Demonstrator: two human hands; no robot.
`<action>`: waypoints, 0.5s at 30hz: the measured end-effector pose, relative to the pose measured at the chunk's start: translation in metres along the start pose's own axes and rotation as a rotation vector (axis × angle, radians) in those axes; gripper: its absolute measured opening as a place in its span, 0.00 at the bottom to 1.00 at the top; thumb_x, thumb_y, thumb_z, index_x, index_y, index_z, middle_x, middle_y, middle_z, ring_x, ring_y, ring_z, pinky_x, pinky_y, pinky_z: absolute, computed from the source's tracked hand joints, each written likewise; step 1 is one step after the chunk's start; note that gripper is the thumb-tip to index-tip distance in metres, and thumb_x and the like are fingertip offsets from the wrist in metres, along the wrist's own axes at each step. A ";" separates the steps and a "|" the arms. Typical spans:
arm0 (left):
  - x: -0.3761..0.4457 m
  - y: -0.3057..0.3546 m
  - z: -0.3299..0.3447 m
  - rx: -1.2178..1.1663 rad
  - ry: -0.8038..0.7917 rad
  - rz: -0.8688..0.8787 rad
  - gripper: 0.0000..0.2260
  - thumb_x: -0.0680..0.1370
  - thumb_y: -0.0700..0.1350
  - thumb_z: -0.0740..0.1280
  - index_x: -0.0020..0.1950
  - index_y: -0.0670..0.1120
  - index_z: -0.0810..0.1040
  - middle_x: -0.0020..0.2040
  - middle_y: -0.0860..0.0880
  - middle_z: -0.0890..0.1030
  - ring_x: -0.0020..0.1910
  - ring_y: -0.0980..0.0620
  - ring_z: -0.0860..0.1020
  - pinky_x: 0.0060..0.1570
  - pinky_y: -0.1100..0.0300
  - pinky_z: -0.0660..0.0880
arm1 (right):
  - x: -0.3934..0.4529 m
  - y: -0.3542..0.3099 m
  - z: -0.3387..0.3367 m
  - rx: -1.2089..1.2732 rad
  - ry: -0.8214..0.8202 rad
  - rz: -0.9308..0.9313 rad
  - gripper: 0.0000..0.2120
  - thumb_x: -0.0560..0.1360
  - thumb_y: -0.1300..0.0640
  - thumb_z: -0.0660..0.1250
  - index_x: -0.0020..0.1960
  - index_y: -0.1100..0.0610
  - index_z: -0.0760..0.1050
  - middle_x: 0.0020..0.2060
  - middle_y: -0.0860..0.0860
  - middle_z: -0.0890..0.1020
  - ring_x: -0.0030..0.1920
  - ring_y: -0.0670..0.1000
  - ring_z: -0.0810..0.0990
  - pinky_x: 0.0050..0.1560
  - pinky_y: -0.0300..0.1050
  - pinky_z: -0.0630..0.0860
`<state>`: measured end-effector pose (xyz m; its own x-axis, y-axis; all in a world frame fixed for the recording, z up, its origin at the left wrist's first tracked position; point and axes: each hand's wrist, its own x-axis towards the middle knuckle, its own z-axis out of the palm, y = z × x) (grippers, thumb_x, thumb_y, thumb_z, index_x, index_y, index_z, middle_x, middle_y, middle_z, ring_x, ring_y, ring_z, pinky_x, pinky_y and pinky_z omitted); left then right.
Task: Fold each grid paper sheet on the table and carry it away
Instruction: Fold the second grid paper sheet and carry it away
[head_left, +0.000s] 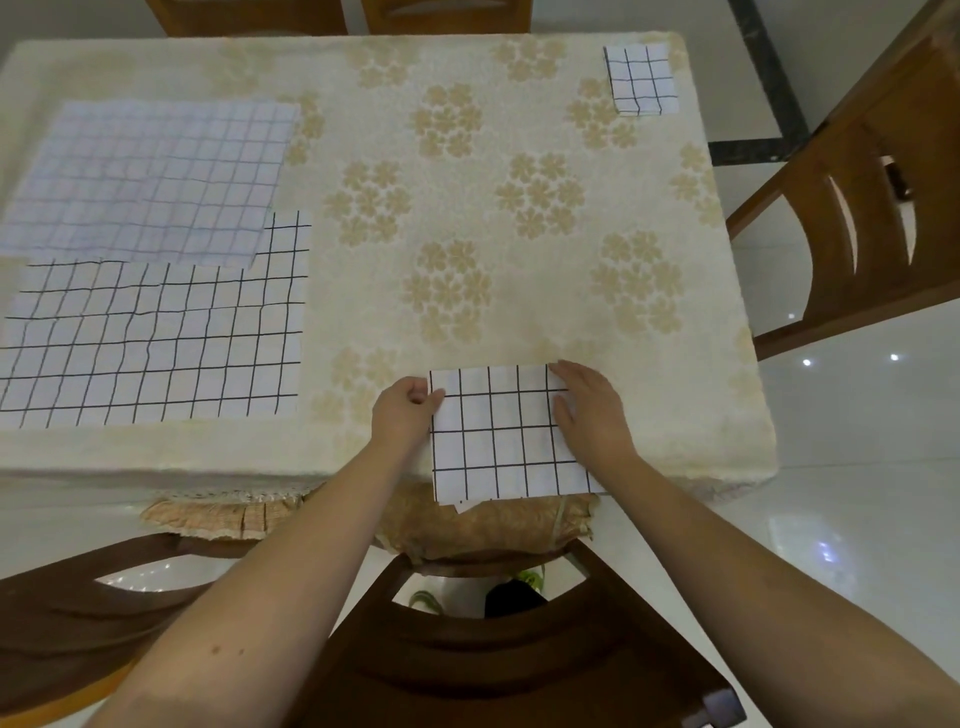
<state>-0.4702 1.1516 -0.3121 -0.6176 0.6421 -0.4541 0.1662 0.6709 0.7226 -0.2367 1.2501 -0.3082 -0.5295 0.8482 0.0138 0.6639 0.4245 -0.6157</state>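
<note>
A folded grid paper sheet (498, 434) lies at the table's near edge and overhangs it a little. My left hand (402, 413) pinches its left edge near the top corner. Flat on the sheet's right side rests my right hand (589, 410), fingers straight. At the left of the table a large unfolded sheet with dark lines (156, 338) lies partly under a paler unfolded sheet with faint lines (150, 176). A small folded grid sheet (640, 79) sits at the far right corner.
The table wears a cream cloth with a beige flower pattern (447, 218). Wooden chairs stand close in front of me (493, 639), at the lower left (67, 608), at the right (862, 208) and beyond the far edge (447, 13). White tiled floor surrounds it.
</note>
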 end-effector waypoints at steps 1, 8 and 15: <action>0.000 0.002 -0.002 -0.003 -0.017 -0.025 0.12 0.77 0.51 0.69 0.54 0.44 0.78 0.43 0.48 0.80 0.42 0.49 0.78 0.48 0.55 0.76 | -0.003 -0.001 0.004 -0.032 -0.043 -0.035 0.20 0.79 0.61 0.63 0.70 0.59 0.71 0.68 0.57 0.74 0.68 0.57 0.70 0.69 0.51 0.65; -0.010 -0.007 -0.008 -0.015 -0.200 -0.167 0.17 0.78 0.52 0.68 0.47 0.37 0.80 0.44 0.41 0.84 0.38 0.50 0.83 0.29 0.67 0.77 | -0.009 0.000 0.020 -0.226 -0.258 -0.079 0.28 0.82 0.49 0.55 0.78 0.55 0.52 0.78 0.53 0.55 0.78 0.54 0.52 0.75 0.52 0.53; -0.021 -0.021 -0.009 0.075 -0.148 -0.070 0.13 0.75 0.47 0.73 0.56 0.45 0.78 0.42 0.51 0.80 0.38 0.56 0.78 0.35 0.68 0.71 | -0.019 0.004 0.025 -0.411 -0.307 -0.126 0.28 0.82 0.47 0.53 0.79 0.54 0.52 0.78 0.53 0.53 0.78 0.55 0.50 0.76 0.53 0.51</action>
<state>-0.4674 1.1213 -0.3130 -0.5111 0.6364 -0.5778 0.1869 0.7384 0.6480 -0.2374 1.2282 -0.3306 -0.7079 0.6768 -0.2020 0.7049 0.6587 -0.2634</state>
